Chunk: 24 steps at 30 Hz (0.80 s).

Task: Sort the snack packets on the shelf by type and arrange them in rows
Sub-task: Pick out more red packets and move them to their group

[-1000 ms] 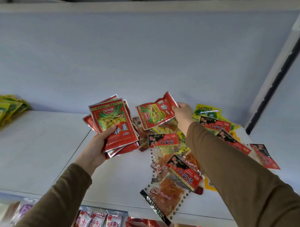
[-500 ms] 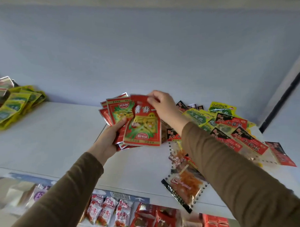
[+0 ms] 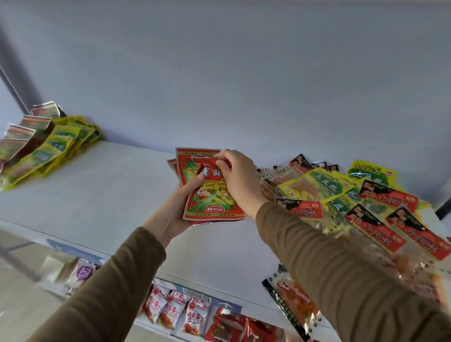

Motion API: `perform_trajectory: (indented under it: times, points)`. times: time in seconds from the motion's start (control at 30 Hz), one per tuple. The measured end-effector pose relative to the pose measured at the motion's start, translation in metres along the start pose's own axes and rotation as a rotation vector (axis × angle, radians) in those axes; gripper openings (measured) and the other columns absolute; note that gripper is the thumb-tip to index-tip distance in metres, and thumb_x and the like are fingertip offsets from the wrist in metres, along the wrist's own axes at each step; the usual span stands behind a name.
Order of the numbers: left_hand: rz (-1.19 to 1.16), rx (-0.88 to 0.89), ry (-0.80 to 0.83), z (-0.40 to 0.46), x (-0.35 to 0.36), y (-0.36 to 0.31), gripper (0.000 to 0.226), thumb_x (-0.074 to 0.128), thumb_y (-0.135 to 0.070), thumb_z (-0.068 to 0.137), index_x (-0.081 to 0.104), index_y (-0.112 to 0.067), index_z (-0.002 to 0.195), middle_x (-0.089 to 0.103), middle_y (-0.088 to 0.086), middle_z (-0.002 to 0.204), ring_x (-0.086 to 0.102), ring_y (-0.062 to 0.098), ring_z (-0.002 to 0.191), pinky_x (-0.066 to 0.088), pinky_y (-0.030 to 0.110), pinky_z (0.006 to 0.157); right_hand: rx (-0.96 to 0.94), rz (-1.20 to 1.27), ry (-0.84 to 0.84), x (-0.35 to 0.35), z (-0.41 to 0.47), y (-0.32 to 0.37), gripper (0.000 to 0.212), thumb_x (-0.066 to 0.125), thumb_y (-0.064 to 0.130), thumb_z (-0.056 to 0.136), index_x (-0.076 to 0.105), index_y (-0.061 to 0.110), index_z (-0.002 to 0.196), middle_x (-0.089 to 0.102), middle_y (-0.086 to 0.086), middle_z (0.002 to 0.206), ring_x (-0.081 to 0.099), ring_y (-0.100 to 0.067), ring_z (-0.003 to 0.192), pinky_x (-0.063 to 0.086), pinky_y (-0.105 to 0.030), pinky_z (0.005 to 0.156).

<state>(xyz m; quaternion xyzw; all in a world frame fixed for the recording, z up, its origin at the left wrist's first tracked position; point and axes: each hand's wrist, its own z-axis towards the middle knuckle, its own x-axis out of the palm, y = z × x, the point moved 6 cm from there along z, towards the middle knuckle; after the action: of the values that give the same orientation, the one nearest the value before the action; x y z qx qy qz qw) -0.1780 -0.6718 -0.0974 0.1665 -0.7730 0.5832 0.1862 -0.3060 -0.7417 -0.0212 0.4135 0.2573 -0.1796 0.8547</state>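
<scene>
Left hand (image 3: pixel 174 211) gripped a stack of red packets (image 3: pixel 210 197) above the shelf (image 3: pixel 92 191), right hand (image 3: pixel 237 178) pinched the top packet's upper edge, mixed packets (image 3: pixel 369 206) piled beside

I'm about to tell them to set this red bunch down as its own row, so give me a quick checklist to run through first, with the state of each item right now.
1. Left hand grips the red packet stack from below: ok.
2. Right hand has the newest red packet on top of that stack: ok.
3. Top packet faces the same way as the rest: not ok, its print reads upside down.
4. Bare shelf to the left of the hands for a row: ok.
5. Every red packet of this type is out of the mixed pile: cannot tell, the packets overlap.
</scene>
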Motion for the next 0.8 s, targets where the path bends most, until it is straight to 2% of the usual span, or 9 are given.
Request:
perform_trajectory:
  times: [0.13, 0.2, 0.23, 0.3, 0.4, 0.5, 0.63, 0.7, 0.8]
  points:
    - [-0.031, -0.008, -0.082, -0.008, -0.024, -0.005, 0.073, 0.083, -0.035, 0.077, 0.054, -0.015, 0.142, 0.073, 0.016, 0.125, 0.076, 0.034, 0.098, 0.063, 0.041, 0.071, 0.134, 0.221, 0.005, 0.023, 0.003, 0.005, 0.023, 0.065, 0.029, 0.099, 0.063, 0.02, 0.12, 0.066, 0.006, 0.118, 0.063, -0.008, 0.104, 0.052, -0.019, 0.083]
    - [-0.045, 0.001, -0.11, -0.013, -0.039, -0.012, 0.072, 0.083, -0.035, 0.074, 0.057, -0.014, 0.138, 0.075, 0.015, 0.12, 0.078, 0.032, 0.093, 0.063, 0.039, 0.068, 0.284, 0.341, -0.015, 0.037, 0.006, 0.005, 0.048, 0.074, 0.038, 0.092, 0.052, 0.022, 0.131, 0.06, 0.004, 0.126, 0.061, -0.011, 0.109, 0.051, -0.02, 0.085]
    - [-0.044, 0.008, -0.117, -0.015, -0.048, -0.016, 0.071, 0.082, -0.036, 0.075, 0.058, -0.014, 0.138, 0.075, 0.014, 0.119, 0.078, 0.031, 0.092, 0.062, 0.038, 0.067, 0.391, 0.414, -0.003, 0.048, 0.007, 0.005, 0.062, 0.078, 0.044, 0.087, 0.045, 0.023, 0.136, 0.057, 0.002, 0.13, 0.061, -0.014, 0.111, 0.053, -0.027, 0.09]
    - [-0.041, 0.022, -0.13, -0.019, -0.067, -0.027, 0.069, 0.079, -0.036, 0.079, 0.056, -0.014, 0.139, 0.075, 0.014, 0.119, 0.078, 0.031, 0.091, 0.062, 0.038, 0.067, 0.634, 0.64, 0.091, 0.076, 0.004, 0.007, 0.084, 0.082, 0.053, 0.079, 0.036, 0.022, 0.143, 0.057, -0.005, 0.135, 0.066, -0.022, 0.112, 0.055, -0.044, 0.098]
    - [-0.042, 0.037, -0.151, -0.027, -0.102, -0.047, 0.069, 0.078, -0.034, 0.082, 0.052, -0.014, 0.143, 0.075, 0.015, 0.12, 0.078, 0.031, 0.091, 0.062, 0.038, 0.067, 0.813, 0.863, 0.331, 0.127, 0.0, 0.028, 0.099, 0.08, 0.068, 0.072, 0.037, 0.017, 0.146, 0.069, -0.01, 0.126, 0.074, -0.03, 0.102, 0.057, -0.052, 0.096]
    - [-0.008, 0.039, -0.135, -0.038, -0.144, -0.074, 0.071, 0.077, -0.031, 0.083, 0.049, -0.012, 0.145, 0.075, 0.016, 0.119, 0.078, 0.031, 0.09, 0.062, 0.038, 0.066, 0.796, 0.829, 0.453, 0.171, 0.004, 0.051, 0.101, 0.076, 0.077, 0.07, 0.043, 0.019, 0.146, 0.072, -0.009, 0.123, 0.074, -0.032, 0.105, 0.054, -0.053, 0.101]
    - [0.096, 0.033, -0.116, -0.047, -0.201, -0.112, 0.078, 0.082, -0.031, 0.081, 0.045, -0.011, 0.146, 0.073, 0.018, 0.122, 0.077, 0.032, 0.093, 0.062, 0.038, 0.068, 0.784, 0.917, 0.558, 0.223, 0.011, 0.086, 0.076, 0.074, 0.072, 0.076, 0.063, 0.019, 0.13, 0.076, -0.007, 0.116, 0.074, -0.031, 0.105, 0.055, -0.048, 0.099]
    - [0.132, -0.001, -0.104, -0.048, -0.222, -0.128, 0.073, 0.08, -0.031, 0.082, 0.048, -0.011, 0.144, 0.074, 0.018, 0.119, 0.077, 0.031, 0.089, 0.062, 0.037, 0.067, 0.778, 0.967, 0.528, 0.243, 0.014, 0.099, 0.07, 0.075, 0.066, 0.08, 0.062, 0.019, 0.131, 0.076, -0.007, 0.117, 0.074, -0.03, 0.105, 0.057, -0.045, 0.092]
    - [0.183, -0.043, -0.08, -0.043, -0.246, -0.149, 0.061, 0.074, -0.032, 0.083, 0.054, -0.011, 0.137, 0.077, 0.016, 0.113, 0.078, 0.029, 0.086, 0.063, 0.036, 0.066, 0.74, 1.011, 0.424, 0.266, 0.027, 0.111, 0.062, 0.076, 0.057, 0.084, 0.06, 0.022, 0.132, 0.075, -0.006, 0.119, 0.074, -0.03, 0.107, 0.056, -0.048, 0.097]
